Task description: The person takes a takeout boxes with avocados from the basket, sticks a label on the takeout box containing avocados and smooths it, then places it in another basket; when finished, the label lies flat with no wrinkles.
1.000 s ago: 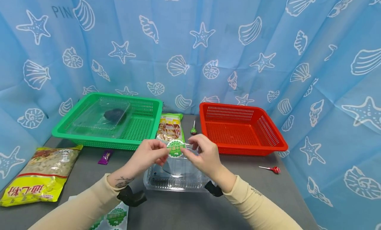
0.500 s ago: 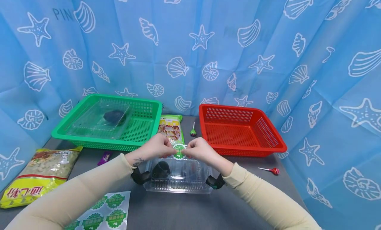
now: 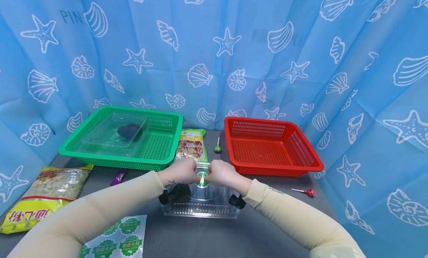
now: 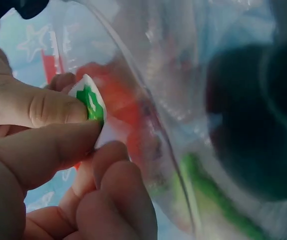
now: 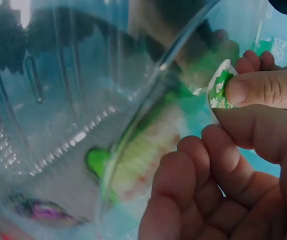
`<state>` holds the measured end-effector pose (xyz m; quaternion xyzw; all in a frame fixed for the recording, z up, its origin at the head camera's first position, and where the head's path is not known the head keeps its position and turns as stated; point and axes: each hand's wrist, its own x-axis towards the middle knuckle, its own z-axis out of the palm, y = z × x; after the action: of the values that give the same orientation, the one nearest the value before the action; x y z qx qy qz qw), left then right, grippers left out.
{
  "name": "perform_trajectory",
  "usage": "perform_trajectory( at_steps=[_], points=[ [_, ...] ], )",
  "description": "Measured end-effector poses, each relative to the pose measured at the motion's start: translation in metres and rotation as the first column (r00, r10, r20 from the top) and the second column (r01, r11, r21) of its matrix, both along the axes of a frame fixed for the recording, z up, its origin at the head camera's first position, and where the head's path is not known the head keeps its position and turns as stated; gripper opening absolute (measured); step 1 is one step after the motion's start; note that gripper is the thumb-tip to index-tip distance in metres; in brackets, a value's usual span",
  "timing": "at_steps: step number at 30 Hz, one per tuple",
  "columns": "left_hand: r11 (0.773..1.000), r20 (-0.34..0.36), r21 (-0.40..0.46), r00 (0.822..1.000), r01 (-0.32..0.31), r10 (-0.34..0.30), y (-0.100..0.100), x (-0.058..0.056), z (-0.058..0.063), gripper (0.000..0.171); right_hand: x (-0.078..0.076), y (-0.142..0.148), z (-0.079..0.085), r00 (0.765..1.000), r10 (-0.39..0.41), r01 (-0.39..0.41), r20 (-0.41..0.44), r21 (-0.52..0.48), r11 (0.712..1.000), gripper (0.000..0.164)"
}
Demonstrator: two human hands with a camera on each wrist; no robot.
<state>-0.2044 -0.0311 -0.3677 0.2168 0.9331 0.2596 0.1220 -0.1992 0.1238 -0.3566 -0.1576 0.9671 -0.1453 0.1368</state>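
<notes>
My left hand (image 3: 182,171) and right hand (image 3: 223,172) meet over a clear plastic clamshell box (image 3: 200,209). Each pinches one side of a round green-and-white sticker (image 3: 202,179) between thumb and forefinger. Up close in the left wrist view, the sticker (image 4: 94,102) curves at the thumb; its other side is out of sight. The right wrist view likewise has its edge (image 5: 220,89) held under the right thumb. The box stands closed on the grey table, and a dark rounded thing (image 4: 263,120) shows through its plastic.
Behind are a green basket (image 3: 117,159), holding another clear box (image 3: 107,135), and a red basket (image 3: 274,170). Around lie a yellow food bag (image 3: 46,198), a green-edged packet (image 3: 191,143), two lollipops (image 3: 217,148), a purple candy (image 3: 118,177) and a sticker sheet (image 3: 117,237).
Both hands have come down and nearer to the box with the sticker between them. Their backs now face the head camera. The left forearm has swung off the sticker sheet.
</notes>
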Motion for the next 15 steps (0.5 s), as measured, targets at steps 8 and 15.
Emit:
perform_trajectory(
  at_steps=[8, 15],
  points=[
    [0.983, -0.237, -0.174, 0.966, 0.065, -0.105, 0.003, 0.005, 0.003, 0.023, 0.004, 0.002, 0.001, 0.957, 0.206, -0.164, -0.206, 0.201, 0.966, 0.021],
    [0.854, -0.393, -0.336, 0.764, 0.398, -0.511, -0.010, 0.025, -0.004, 0.026, 0.010, 0.026, -0.005, 0.623, 0.673, -0.611, -0.399, 0.289, 0.737, 0.021]
  ],
)
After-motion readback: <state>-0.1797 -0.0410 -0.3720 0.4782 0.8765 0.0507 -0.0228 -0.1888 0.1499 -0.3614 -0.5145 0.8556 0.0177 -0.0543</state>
